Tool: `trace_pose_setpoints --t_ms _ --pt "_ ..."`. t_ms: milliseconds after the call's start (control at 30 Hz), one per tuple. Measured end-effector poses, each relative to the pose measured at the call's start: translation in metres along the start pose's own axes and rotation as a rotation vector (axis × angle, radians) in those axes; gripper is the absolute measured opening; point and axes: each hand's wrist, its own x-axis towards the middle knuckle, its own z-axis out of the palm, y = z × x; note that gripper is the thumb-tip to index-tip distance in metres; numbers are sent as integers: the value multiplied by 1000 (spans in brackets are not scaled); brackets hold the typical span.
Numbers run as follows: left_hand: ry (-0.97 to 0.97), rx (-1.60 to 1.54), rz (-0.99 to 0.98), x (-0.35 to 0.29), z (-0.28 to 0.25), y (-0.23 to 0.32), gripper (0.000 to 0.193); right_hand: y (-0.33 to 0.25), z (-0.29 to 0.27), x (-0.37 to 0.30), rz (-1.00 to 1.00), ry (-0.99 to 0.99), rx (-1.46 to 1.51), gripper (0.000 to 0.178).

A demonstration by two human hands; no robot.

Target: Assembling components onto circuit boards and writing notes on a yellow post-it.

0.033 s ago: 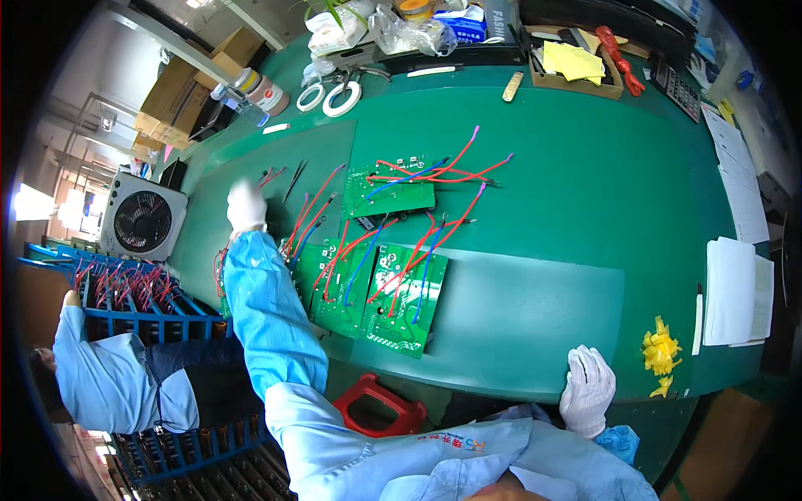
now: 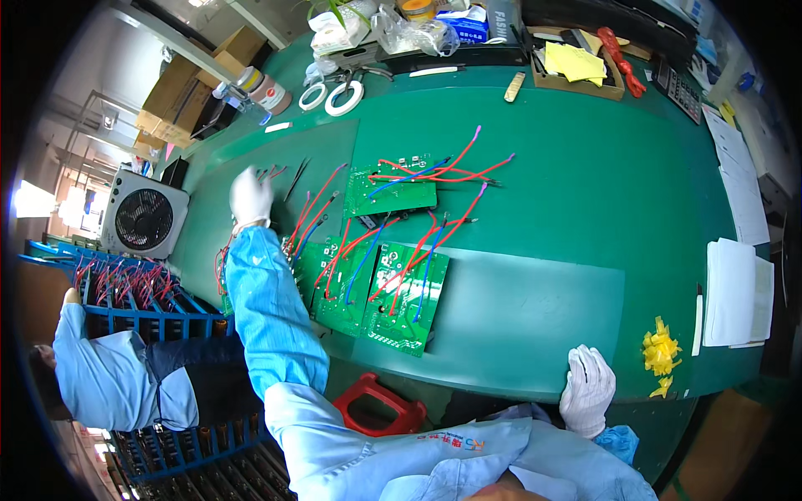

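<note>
Hands (left) [image 2: 251,199] | shifted slightly rightward and away from body | closer to short red wires [image 2: 273,174]

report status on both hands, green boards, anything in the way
Left hand near thin dark tool, grip unclear. Right hand at edge of green bench, fingers extended. Green boards lie wired, right of left hand. Possibly obstructing: long wires.

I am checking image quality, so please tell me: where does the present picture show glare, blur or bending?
Head view: the bright white light patch at far left is blown out; head view: pale sheen on the smooth green work surface, whose near edge curves; head view: the white-gloved left hand looks soft, the white-gloved right hand clearer.
</note>
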Motion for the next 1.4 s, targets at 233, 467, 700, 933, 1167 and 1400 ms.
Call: trace_pose_setpoints --t_ms 233,467,700,933,1167,1400 --pt "-553 -421 613 -34 -58 195 113 0 -1 1 -5 30 1 40" --pt "-534 -384 712 -37 -57 215 119 -3 -5 3 18 20 34 38" --pt "-297 -79 163 -28 -46 197 106 1 -3 2 28 46 52 39" --pt "-181 124 -96 -24 -8 140 111 1 -2 2 32 48 77 40" --pt "-336 -733 511 -51 -115 256 38 2 -3 0 25 58 49 41" --pt "-456 -375 1214 -122 -131 311 54 2 -5 2 3 86 92 43"
